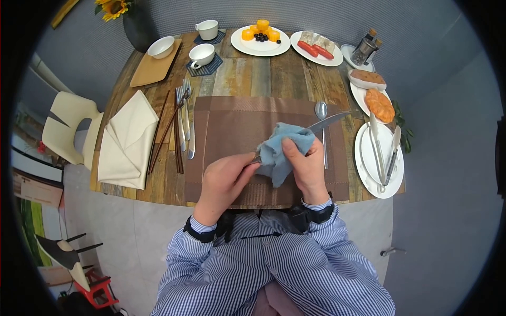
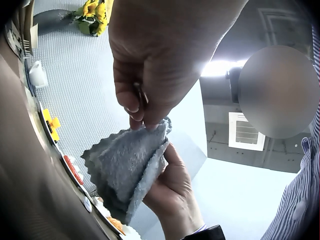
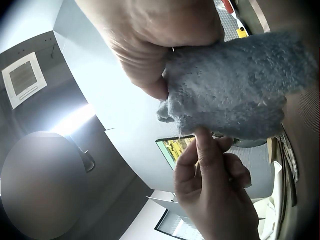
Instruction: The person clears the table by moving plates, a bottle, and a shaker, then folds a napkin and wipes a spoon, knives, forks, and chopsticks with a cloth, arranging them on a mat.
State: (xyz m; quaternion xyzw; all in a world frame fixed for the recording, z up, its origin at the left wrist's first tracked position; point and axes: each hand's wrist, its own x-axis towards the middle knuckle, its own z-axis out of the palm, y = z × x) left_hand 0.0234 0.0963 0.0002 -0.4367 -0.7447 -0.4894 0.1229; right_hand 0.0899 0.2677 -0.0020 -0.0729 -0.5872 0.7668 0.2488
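A knife [image 1: 329, 121] is held above the brown placemat [image 1: 226, 129], its blade slanting out to the upper right of a blue-grey cloth [image 1: 276, 150]. My left hand [image 1: 225, 178] pinches the knife's handle end, close against the cloth. The right hand [image 1: 308, 171] grips the cloth wrapped around the knife, thumb lying on top. Cloth hides the middle of the knife. In the left wrist view the cloth [image 2: 127, 162] hangs in a fold below the left fingers. Its fuzzy surface fills the centre of the right wrist view. Under the blade, a spoon [image 1: 321, 110] lies on the placemat.
Left of the placemat lie forks, knives, chopsticks [image 1: 163, 131] and a folded cream napkin [image 1: 126, 139]. Cups [image 1: 202, 55], a fruit plate [image 1: 261, 48] and a sausage plate [image 1: 316, 58] line the back. At right, an oval plate [image 1: 363, 171] carries metal utensils, near bread plates.
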